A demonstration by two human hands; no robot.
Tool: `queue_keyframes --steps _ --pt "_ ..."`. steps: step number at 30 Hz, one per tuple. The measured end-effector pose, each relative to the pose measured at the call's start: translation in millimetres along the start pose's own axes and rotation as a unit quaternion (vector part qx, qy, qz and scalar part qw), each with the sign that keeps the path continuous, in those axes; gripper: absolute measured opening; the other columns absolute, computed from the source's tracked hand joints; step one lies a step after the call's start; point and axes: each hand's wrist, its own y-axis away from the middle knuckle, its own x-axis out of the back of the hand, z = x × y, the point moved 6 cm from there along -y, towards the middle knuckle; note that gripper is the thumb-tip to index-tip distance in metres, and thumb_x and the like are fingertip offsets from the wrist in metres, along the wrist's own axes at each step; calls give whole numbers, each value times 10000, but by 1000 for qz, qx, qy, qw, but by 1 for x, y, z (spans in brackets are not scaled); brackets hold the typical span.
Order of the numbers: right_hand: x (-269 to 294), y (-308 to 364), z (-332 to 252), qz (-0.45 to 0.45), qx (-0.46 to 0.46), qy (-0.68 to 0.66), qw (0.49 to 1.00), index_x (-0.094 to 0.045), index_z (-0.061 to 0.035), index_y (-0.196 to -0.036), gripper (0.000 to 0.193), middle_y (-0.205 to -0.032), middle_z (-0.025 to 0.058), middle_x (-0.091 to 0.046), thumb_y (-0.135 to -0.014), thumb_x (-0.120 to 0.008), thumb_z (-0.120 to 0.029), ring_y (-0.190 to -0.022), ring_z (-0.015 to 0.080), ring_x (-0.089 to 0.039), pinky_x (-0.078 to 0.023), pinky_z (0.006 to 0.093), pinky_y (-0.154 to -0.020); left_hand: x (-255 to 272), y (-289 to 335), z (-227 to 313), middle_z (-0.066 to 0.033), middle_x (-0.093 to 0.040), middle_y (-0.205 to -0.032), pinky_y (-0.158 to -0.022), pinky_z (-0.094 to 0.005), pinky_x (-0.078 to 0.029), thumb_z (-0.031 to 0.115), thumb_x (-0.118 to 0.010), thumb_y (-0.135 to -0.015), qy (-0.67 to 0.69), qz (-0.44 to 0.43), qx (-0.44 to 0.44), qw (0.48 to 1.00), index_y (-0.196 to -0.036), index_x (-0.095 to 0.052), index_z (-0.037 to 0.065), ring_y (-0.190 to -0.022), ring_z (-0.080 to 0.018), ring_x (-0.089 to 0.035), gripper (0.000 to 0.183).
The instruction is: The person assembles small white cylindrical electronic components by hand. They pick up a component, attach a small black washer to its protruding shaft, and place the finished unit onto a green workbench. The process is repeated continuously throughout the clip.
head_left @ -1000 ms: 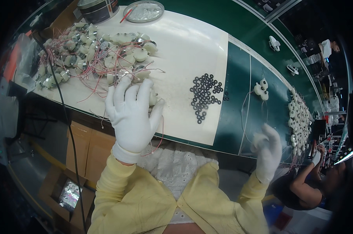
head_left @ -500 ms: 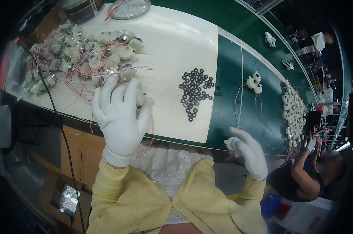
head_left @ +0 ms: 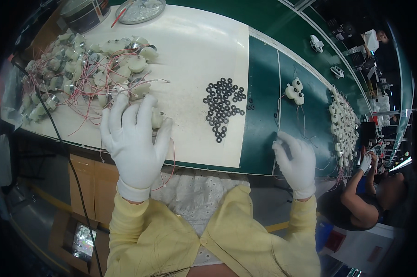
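My left hand [head_left: 137, 143], in a white glove, lies at the near edge of the pile of small cream motors [head_left: 102, 69] with red wires. A cream motor [head_left: 157, 118] sits between its thumb and index finger, partly hidden by the glove. A red wire [head_left: 174, 161] loops down below the thumb over the table edge. My gloved right hand [head_left: 296, 161] hovers above the green mat near its front edge, fingers curled. Whatever lies in its palm is hidden. A small cluster of cream motors [head_left: 294, 91] rests on the mat beyond it.
Many black rings [head_left: 222, 104] are spread on the white table [head_left: 185, 74]. Rows of cream motors [head_left: 342, 129] line the mat's right end. A round metal tray [head_left: 141, 10] stands at the back left. Another person [head_left: 360, 203] works at the right.
My right hand has moved forward over the green mat, and the motor seen at its fingers is out of sight. My left hand stays at the pile; the whole view has shifted slightly.
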Motion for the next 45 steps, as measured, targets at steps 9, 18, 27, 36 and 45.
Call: queue_keyframes --steps 9,18,27,36,45 --pt "7 -28 33 -18 -175 -339 924 -619 57 -1331 316 -1056 56 -694 -1059 -578 -98 -927 84 -599 -492 235 -835 1 0 -1 -54 -666 -1200 -1167 -544 -297 281 -799 -855 -2 -18 1 1000 -1311 -668 118 -1369 -328 -508 501" --pt "-5 -47 50 -40 -143 -299 943 -619 65 -1330 345 -1069 69 -745 -1025 -608 -97 -903 90 -649 -518 252 -847 0 -3 0 -59 -659 -1137 -1144 -540 -322 292 -808 -830 1 -6 -3 1000 -1254 -686 136 -1317 -322 -532 467" --pt "-1 -52 44 -85 -140 -204 965 -625 71 -1325 346 -1098 97 -750 -1000 -641 -47 -1015 140 -697 -527 276 -939 1 -3 0 -61 -655 -1126 -1139 -543 -328 301 -813 -819 -9 -16 -1 1000 -1252 -691 140 -1311 -326 -534 478" --pt "1 -51 27 -69 -110 -286 950 -666 61 -1267 281 -1016 90 -753 -1011 -624 -46 -844 108 -682 -534 252 -756 1 -4 0 -64 -654 -1103 -1134 -544 -330 311 -812 -816 -8 -23 -1 1000 -1246 -692 142 -1303 -328 -527 477" --pt "2 -45 16 -60 -79 -233 967 -729 21 -1160 228 -948 92 -755 -953 -682 -64 -709 152 -677 -518 277 -644 1 -4 0 -66 -657 -1107 -1133 -545 -328 311 -810 -816 -4 -28 0 1000 -1248 -694 141 -1294 -330 -536 479"
